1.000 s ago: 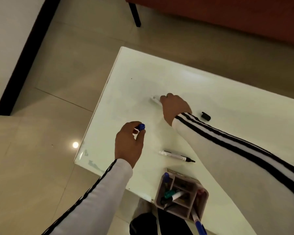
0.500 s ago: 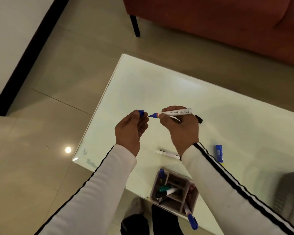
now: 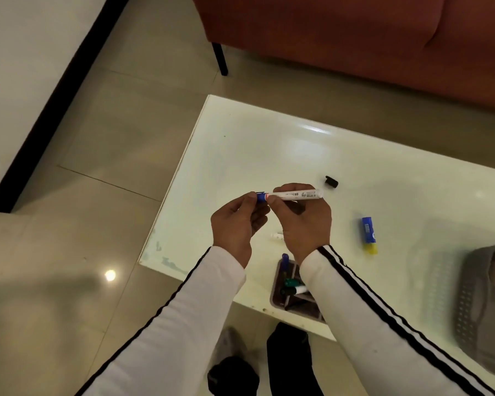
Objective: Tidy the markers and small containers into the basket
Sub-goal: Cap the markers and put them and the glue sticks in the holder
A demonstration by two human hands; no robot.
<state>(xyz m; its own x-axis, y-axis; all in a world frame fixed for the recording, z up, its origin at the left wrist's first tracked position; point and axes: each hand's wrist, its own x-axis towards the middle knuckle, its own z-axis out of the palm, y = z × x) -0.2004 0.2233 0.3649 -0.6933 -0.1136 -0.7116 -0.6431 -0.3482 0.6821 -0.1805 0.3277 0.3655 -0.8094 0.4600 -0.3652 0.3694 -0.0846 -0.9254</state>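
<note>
- White marker (image 3: 296, 194) with small dark print in the right grip (image 3: 303, 221); blue cap (image 3: 260, 197) pinched in the left grip (image 3: 236, 227).
- Both sleeves (image 3: 183, 318) white with black stripes.
- Past the right grip, a black cap (image 3: 331, 182) on the pale, glossy white tabletop (image 3: 255, 155).
- Right of it, a blue tube with a yellow end (image 3: 369, 235).
- Below the grips, a mauve organiser (image 3: 277, 284) showing blue, green and white markers.
- Far right, a dark grey perforated basket (image 3: 469, 295).

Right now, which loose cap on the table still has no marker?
The black cap lying alone beyond the hands. The blue cap is in the left hand, meeting the white marker held by the right hand.
</note>
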